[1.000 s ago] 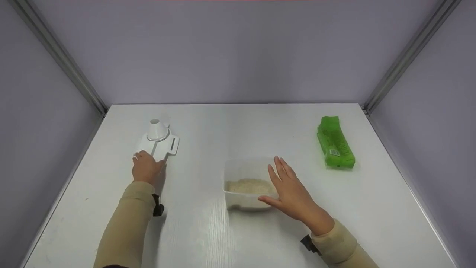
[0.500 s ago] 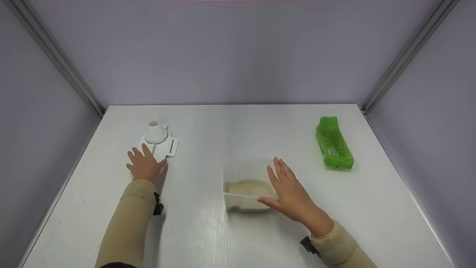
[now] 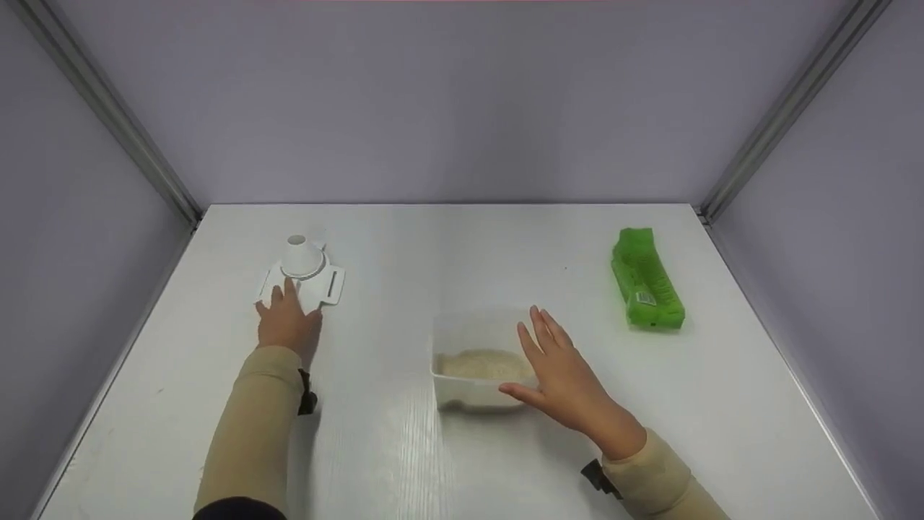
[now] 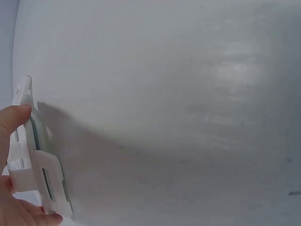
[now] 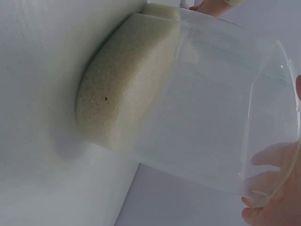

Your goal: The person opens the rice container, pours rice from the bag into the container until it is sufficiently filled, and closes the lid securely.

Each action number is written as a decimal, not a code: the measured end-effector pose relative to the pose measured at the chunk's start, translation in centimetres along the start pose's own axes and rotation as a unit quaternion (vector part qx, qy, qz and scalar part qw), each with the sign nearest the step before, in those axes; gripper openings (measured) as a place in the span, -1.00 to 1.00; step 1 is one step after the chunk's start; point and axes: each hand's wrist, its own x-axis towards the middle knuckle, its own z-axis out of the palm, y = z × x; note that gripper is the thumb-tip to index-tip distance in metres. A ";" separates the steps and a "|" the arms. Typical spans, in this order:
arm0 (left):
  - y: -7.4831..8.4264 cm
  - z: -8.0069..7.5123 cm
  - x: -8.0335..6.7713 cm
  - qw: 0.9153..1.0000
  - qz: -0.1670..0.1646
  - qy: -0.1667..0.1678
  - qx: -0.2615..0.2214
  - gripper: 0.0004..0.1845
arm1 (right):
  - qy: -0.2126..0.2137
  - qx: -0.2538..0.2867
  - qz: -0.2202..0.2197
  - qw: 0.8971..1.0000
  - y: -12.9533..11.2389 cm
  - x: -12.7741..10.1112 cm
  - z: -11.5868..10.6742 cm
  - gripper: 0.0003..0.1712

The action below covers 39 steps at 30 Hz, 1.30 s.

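on the desk (image 3: pixel 447 245), the left hand (image 3: pixel 289 323) rests on the white funnel lid (image 3: pixel 302 276), fingers straight. the right hand (image 3: pixel 570 379), fingers straight, touches the clear rice container (image 3: pixel 476 361) mid-desk. a green packet (image 3: pixel 644 280) lies far right.

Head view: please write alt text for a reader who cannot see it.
On a white table, a person's left hand rests on a white lid with a funnel-like spout, while the right hand, fingers straight, touches the side of a clear container partly filled with rice. A green packet lies at the far right.
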 end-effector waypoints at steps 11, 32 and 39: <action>0.3 0.4 0.1 0.999 -0.013 0.032 -0.029 -0.21 | -0.012 0.004 0.007 1.000 0.1 -0.1 0.1 0.06; 0.2 -0.9 -1.1 0.998 0.020 0.053 -0.012 -0.16 | -0.011 0.010 0.010 1.000 0.2 -0.2 0.1 0.07; -0.1 -1.6 -1.7 0.998 0.014 0.050 -0.024 -0.17 | 0.002 0.015 0.006 1.000 0.1 -0.2 0.3 0.07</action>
